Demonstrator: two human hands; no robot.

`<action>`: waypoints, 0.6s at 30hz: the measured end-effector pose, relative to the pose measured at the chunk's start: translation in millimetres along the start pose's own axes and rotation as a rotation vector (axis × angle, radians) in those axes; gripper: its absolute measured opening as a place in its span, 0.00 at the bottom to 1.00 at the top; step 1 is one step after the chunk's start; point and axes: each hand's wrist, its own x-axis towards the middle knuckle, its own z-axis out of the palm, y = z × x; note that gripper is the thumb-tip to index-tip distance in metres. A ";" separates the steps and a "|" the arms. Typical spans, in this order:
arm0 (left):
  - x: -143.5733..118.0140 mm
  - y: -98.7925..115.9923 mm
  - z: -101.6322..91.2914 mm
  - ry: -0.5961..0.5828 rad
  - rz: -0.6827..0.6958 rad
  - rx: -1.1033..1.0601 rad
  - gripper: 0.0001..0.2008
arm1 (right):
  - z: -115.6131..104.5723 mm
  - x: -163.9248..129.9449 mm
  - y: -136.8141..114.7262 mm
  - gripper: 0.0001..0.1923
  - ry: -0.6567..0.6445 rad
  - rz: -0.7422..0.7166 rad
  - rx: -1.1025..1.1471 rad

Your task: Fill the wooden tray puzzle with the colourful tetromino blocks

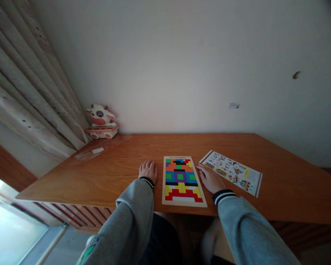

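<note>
A wooden puzzle board (163, 184) lies flat on the desk in front of me, filled with coloured blocks in red, yellow, orange, blue, green, purple, black and white. My left hand (148, 171) rests palm down on the desk, just left of the board, fingers stretched out and holding nothing. To the board's right, my right hand (211, 178) lies flat with its fingers extended toward the board's edge. Under or beside its fingertips is the near-left edge of a printed instruction sheet (234, 171); whether they touch I cannot tell.
The brown wooden desk (143, 147) meets a white wall behind. A toy cow with a keyboard (101, 121) stands at the back left, near the curtain (30, 73). A clear plastic bag (88, 154) with a white label lies in front of the cow.
</note>
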 end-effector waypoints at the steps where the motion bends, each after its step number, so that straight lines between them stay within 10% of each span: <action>1: -0.1 -0.1 0.2 0.001 -0.001 0.000 0.20 | -0.3 -0.3 -0.6 0.20 0.003 0.000 0.000; 18: 11.3 -5.1 -2.7 0.119 0.131 -0.221 0.15 | 0.6 5.0 -2.8 0.20 0.044 0.057 -0.005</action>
